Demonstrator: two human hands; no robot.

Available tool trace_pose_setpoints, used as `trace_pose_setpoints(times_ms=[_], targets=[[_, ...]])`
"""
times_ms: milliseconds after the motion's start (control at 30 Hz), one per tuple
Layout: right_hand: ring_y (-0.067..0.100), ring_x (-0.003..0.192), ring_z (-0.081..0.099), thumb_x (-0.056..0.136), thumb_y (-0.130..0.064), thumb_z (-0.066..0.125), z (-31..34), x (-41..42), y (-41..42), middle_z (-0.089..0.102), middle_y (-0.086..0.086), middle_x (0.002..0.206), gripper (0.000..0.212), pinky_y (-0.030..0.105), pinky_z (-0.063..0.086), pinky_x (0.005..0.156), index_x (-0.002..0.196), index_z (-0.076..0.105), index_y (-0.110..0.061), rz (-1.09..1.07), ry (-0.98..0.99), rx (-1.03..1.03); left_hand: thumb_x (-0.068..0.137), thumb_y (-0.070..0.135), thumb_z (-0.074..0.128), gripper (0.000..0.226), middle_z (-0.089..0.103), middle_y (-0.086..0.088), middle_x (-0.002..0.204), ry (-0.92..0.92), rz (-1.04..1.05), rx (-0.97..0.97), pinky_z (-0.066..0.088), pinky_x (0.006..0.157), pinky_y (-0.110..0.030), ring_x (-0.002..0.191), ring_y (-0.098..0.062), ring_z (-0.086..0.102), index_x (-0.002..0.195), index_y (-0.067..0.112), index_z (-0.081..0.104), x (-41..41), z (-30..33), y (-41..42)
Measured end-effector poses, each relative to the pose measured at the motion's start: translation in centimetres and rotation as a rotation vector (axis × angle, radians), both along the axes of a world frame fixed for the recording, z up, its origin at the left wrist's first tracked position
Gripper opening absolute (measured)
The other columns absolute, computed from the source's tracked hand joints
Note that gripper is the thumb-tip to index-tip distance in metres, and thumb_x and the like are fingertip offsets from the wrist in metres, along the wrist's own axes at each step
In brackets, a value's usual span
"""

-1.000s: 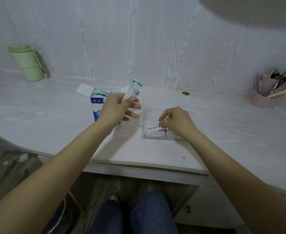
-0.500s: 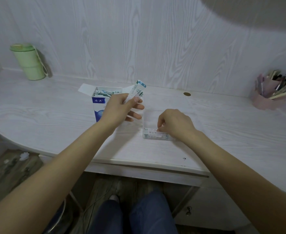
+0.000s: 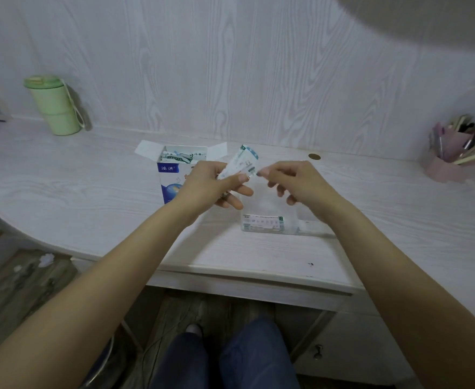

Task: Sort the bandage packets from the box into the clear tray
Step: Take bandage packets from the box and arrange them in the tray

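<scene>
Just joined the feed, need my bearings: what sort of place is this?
Likely a home or dorm desk: a white wood-grain desk against a panelled wall, a pen holder at right, a green cup at left.

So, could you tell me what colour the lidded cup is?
Pale green cup, head view.

Your box (image 3: 171, 175) stands upright on the surface, white and blue, flaps open, with white-and-green packets (image 3: 184, 157) showing at its top. A few packets (image 3: 241, 164) stick up tilted just right of it. The clear tray (image 3: 270, 220) lies nearer you, with printed packets (image 3: 264, 221) flat inside.
</scene>
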State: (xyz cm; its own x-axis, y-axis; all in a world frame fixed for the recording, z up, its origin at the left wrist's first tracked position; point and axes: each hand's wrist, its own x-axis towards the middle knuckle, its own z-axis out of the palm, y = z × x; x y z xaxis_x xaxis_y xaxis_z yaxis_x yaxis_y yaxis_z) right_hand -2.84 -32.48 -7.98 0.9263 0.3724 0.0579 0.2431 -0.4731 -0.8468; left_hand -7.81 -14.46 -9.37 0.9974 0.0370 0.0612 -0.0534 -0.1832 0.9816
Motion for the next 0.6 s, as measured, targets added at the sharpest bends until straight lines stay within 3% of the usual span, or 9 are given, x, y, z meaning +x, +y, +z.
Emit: trace_pose_setpoints(times_ms=[67,200,333,433,600], targets=[[0.006,0.067,0.058,0.088,-0.033,0.065,0.0,-0.3,0.1,0.068,-0.002,0.083,0.023,0.019,0.044,0.055,0.103,0.07,-0.016,0.014,0.077,0.154,0.089,0.018,0.064,0.012,0.075,-0.003,0.08,0.01,-0.052,0.035,0.047,0.047,-0.015,0.05,-0.01,0.064,0.1,0.013,0.065,-0.1,-0.1,-0.3],[0.005,0.065,0.061,0.083,-0.016,0.072,-0.6,-0.4,0.6,0.068,0.002,0.076,0.016,0.016,0.047,0.056,0.097,0.07,-0.009,0.005,0.058,0.238,0.093,0.025,0.057,0.019,0.075,-0.002,0.085,0.032,-0.169,0.102,0.047,0.049,-0.017,0.056,-0.012,0.067,0.107,0.014,0.062,-0.4,-0.2,-1.0],[0.01,0.069,0.066,0.08,-0.007,0.074,-0.9,-0.4,0.5,0.072,0.01,0.078,0.019,0.016,0.051,0.062,0.097,0.068,-0.01,-0.04,0.06,0.315,0.1,0.024,0.043,0.022,0.073,0.0,0.078,0.042,-0.109,0.031,0.055,0.054,-0.021,0.061,-0.016,0.07,0.096,0.015,0.063,-0.7,-0.2,-0.9],[0.009,0.069,0.067,0.081,-0.003,0.072,-1.2,-0.5,0.3,0.072,0.007,0.077,0.012,0.015,0.05,0.061,0.09,0.069,-0.011,-0.054,0.041,0.288,0.1,0.018,0.044,0.022,0.071,-0.006,0.08,0.023,-0.016,-0.003,0.057,0.056,-0.022,0.06,-0.016,0.07,0.093,0.009,0.063,-0.7,0.1,-0.6],[0.008,0.068,0.061,0.083,-0.006,0.069,-2.4,-0.3,-0.1,0.068,0.001,0.072,0.009,0.014,0.051,0.06,0.079,0.072,-0.013,-0.163,-0.016,0.183,0.101,0.017,0.043,0.018,0.071,-0.002,0.081,-0.018,0.09,-0.033,0.056,0.058,-0.024,0.058,-0.012,0.069,0.1,0.01,0.06,-0.8,0.2,-0.3]])
